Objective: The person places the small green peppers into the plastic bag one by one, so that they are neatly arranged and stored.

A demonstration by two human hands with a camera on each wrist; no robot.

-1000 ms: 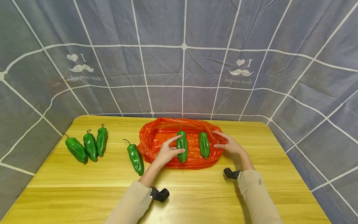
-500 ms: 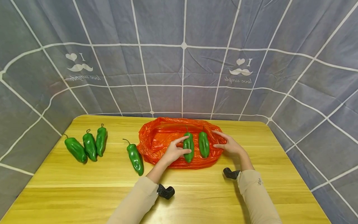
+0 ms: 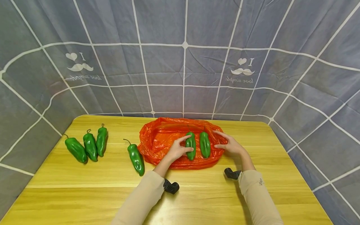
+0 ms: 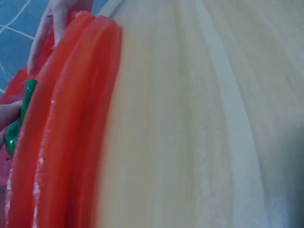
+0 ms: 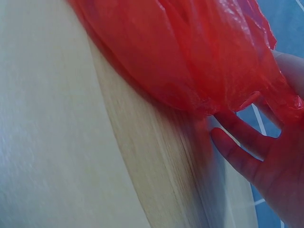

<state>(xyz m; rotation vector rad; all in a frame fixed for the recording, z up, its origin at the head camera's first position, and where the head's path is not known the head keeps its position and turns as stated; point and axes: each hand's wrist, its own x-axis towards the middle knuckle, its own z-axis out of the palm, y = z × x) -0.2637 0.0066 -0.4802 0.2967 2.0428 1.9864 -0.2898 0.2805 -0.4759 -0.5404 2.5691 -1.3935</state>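
Note:
My left hand (image 3: 178, 150) pinches a green pepper (image 3: 191, 146) between thumb and fingers, inside a wide-mouthed red plastic bag (image 3: 166, 140). Just right of it in the bag lies a second green pepper (image 3: 205, 144). At the bag's right side my right hand (image 3: 232, 146) holds the rim, with thumb and index finger over the edge and other fingers outside, below the film in the right wrist view. In the left wrist view, the red bag wall (image 4: 71, 133) hides most of the left hand and the held pepper (image 4: 13, 135).
Left of the bag a green pepper (image 3: 136, 159) lies on the wooden table (image 3: 84, 200). Further left sit several more: a tilted pepper (image 3: 76, 150), a middle pepper (image 3: 90, 146) and an upright-lying pepper (image 3: 101, 141). A grey checked curtain (image 3: 163, 65) hangs behind the table.
My left hand has carried its pepper rightward across the bag, from near the middle to beside the second pepper, and lowered it. The right hand keeps its place on the rim.

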